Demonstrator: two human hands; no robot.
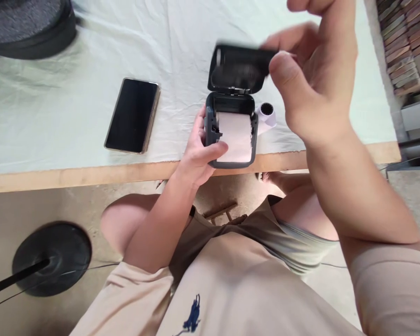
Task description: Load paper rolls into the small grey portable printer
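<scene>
Small printer [231, 135] sat at table [73, 179] edge, lid [238, 70] flipped up, paper roll [235, 135] inside. Left hand [199, 154] had its grip closed round printer body. Right hand [315, 79] w/ fingers loosely curled, touching lid. Phone [133, 115] lay nearby to the left.

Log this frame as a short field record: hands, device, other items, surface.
left hand: grips the printer at its left side, thumb on the front edge
right hand: raised beside the open lid, fingertips at its right edge; contact blurred
printer: dark, lid hinged up, white paper showing inside
spare roll: lies on the cloth just right of the printer
phone: screen dark, flat on the cloth, left of the printer
surface: table with wooden edge, covered by a pale cloth
</scene>
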